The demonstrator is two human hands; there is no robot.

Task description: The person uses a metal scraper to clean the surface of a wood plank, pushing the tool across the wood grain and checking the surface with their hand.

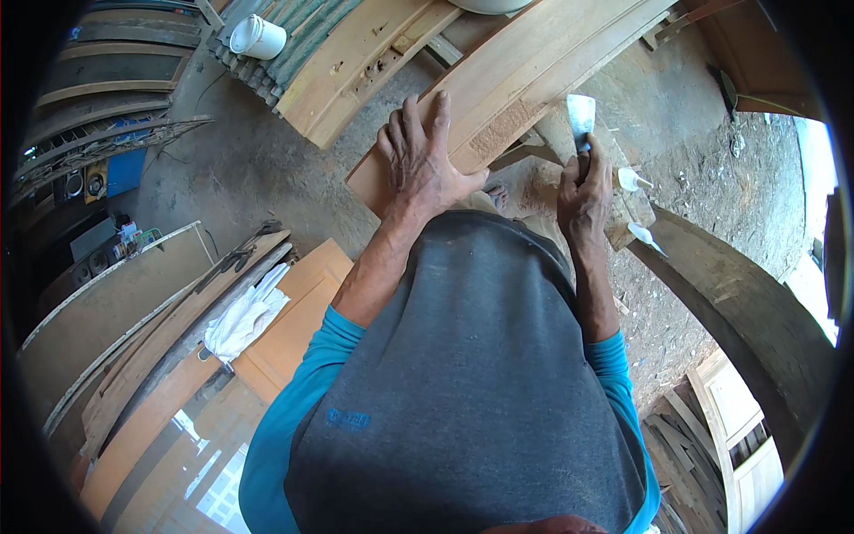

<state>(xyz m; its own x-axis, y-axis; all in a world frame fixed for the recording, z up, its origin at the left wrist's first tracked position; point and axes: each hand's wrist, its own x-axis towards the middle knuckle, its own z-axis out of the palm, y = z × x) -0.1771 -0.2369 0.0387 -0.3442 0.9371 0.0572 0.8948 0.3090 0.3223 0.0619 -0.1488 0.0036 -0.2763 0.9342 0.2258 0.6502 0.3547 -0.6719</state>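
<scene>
My left hand [418, 160] lies on the near end of a long wooden panel [551, 58], its fingers spread over the wood. A rough brown patch of what looks like filler or sawdust [503, 127] shows on the panel's face, right of that hand. In my right hand [587, 187] is a putty knife [581, 120], its wide pale blade pointing up and away from me, beside the panel's right edge. The fingers wrap round its dark handle. Just right of this hand a small white bottle with a nozzle [630, 180] rests on a wooden support.
Left of the panel lies another wooden board [356, 80] on corrugated sheets [307, 27], with a white bucket [258, 37]. A white cloth [249, 311] hangs over boards at lower left. A curved wooden beam [729, 285] stretches along the right, near a white-tipped object [645, 237].
</scene>
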